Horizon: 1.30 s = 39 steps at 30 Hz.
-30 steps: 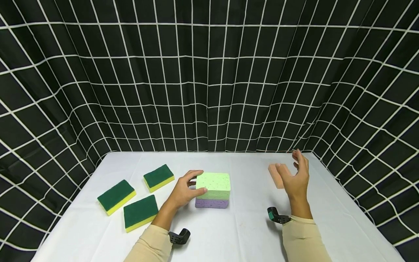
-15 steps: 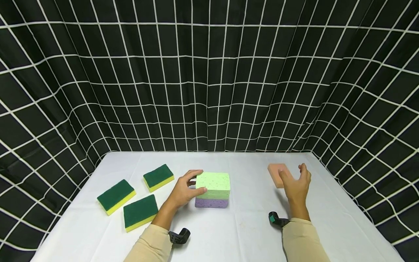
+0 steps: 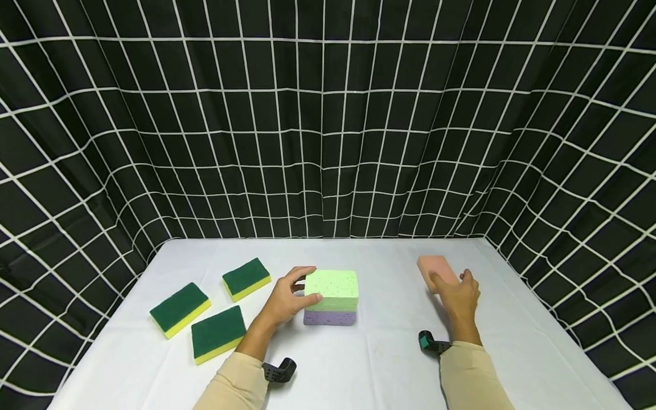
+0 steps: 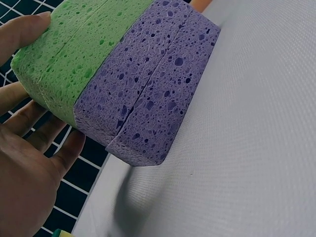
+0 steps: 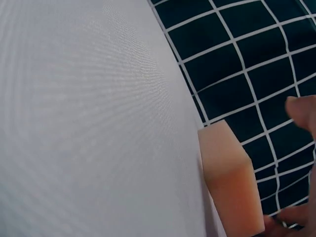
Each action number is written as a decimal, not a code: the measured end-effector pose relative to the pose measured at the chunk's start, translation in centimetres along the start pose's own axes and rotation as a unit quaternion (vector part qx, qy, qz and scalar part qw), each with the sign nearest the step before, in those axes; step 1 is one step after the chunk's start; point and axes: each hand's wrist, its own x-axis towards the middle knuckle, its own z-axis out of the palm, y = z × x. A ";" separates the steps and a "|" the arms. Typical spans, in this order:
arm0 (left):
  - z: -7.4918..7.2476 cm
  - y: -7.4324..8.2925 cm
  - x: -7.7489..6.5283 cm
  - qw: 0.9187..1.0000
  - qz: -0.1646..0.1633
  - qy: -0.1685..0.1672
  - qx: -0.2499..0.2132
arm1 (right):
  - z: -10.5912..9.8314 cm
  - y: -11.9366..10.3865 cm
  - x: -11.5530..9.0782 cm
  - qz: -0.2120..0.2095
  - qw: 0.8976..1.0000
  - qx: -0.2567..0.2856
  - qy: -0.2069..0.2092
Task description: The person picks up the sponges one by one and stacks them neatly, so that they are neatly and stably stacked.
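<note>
A stack of sponges stands mid-table: light green sponges (image 3: 334, 283) on top of purple sponges (image 3: 329, 318). In the left wrist view a seam runs through each colour. My left hand (image 3: 282, 300) grips the green part from the left, thumb on the near face and index finger at the far edge. Off to the right, a salmon-orange block (image 3: 431, 265) lies flat on the table. Over its near end is my right hand (image 3: 460, 299), thumb and fingers spread apart. In the right wrist view the thumb (image 5: 302, 112) stands clear of the block; whether the other fingers touch it I cannot tell.
Several green-and-yellow scrub sponges lie on the left side: one at the back (image 3: 247, 277), one at far left (image 3: 179, 307), one nearer me (image 3: 218, 333). A white cloth (image 3: 389, 364) covers the table. Black grid curtains (image 3: 328, 142) surround its back and sides.
My right hand has come down and toward me, lowering over the near end of the orange block. The left hand and the stack have stayed in place.
</note>
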 end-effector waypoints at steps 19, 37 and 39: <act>0.0 0.0 -0.1 1.000 -0.006 0.002 -0.002 | 0.4 0.4 -0.5 -0.005 0.996 -0.090 -0.029; 0.0 0.0 0.0 1.000 -0.007 0.001 -0.001 | 0.0 -0.1 -0.3 -0.031 0.999 0.022 0.039; 0.0 0.0 0.0 1.000 -0.006 0.000 -0.001 | -0.1 -0.2 -0.3 -0.037 0.998 0.037 0.042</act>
